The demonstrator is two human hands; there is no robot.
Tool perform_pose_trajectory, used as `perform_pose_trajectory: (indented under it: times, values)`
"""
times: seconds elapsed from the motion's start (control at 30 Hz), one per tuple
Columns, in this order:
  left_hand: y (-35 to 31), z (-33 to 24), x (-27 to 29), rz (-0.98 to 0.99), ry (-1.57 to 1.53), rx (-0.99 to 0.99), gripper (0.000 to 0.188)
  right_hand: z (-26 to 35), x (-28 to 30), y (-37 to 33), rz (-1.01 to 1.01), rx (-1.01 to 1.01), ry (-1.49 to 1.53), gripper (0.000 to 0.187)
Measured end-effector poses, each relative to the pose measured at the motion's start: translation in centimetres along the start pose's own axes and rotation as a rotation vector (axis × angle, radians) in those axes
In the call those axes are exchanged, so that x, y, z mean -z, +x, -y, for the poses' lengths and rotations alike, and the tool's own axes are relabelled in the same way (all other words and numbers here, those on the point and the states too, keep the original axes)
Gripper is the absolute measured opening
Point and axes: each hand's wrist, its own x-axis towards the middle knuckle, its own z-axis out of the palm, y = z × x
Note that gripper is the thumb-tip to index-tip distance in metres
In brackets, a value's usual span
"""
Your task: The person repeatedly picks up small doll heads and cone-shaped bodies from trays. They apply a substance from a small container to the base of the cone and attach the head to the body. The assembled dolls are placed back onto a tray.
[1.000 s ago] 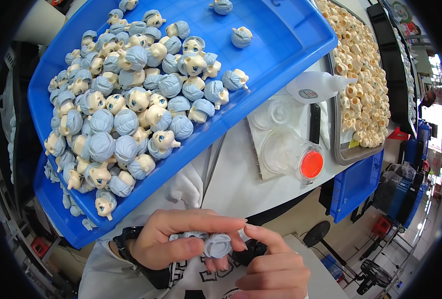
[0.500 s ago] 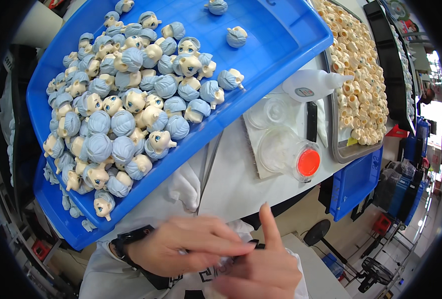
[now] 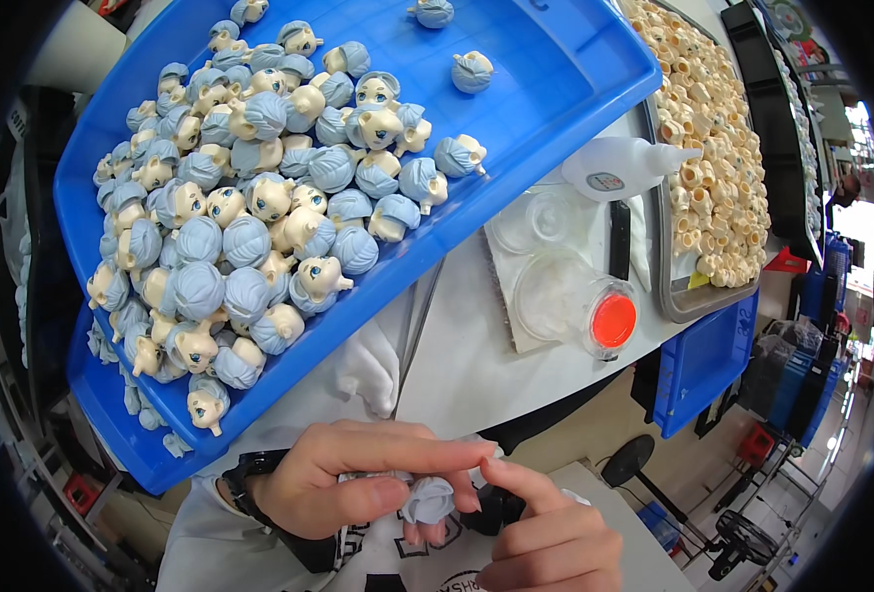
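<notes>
My left hand (image 3: 343,483), with a dark band at its wrist, holds a small blue-grey doll hair piece (image 3: 429,500) in its fingers. Its index finger stretches out to the right. There the index fingertip of my right hand (image 3: 550,538) meets it, and a pale speck shows at the contact. The other fingers of my right hand are curled in, and what they hold, if anything, is hidden. Up and to the left, a blue tray (image 3: 526,118) carries a heap of doll heads (image 3: 245,242) with blue-grey hair and painted faces.
On the white table (image 3: 467,345) stand a squeeze bottle (image 3: 615,168), clear round containers (image 3: 546,296), a jar with a red-orange top (image 3: 613,321) and a black-handled tool (image 3: 619,242). A metal tray (image 3: 679,306) of cream-coloured parts (image 3: 708,168) lies right. A white cloth (image 3: 366,370) lies near my left hand.
My right hand has dropped down and right, its raised finger now lowered to my left fingertip. My left hand has turned, bringing the hair piece into view.
</notes>
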Motion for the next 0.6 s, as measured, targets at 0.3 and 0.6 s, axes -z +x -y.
perform_pose_trajectory:
  times: [0.3,0.6]
  values:
    - [0.2,0.4,0.2,0.013,-0.017,-0.054,0.037,-0.6,0.7,-1.2,-0.050,-0.020,0.113,0.043]
    - [0.5,0.3,1.3,0.114,0.143,-0.152,0.035,-0.7,1.0,-1.7,-0.215,-0.095,0.383,0.037]
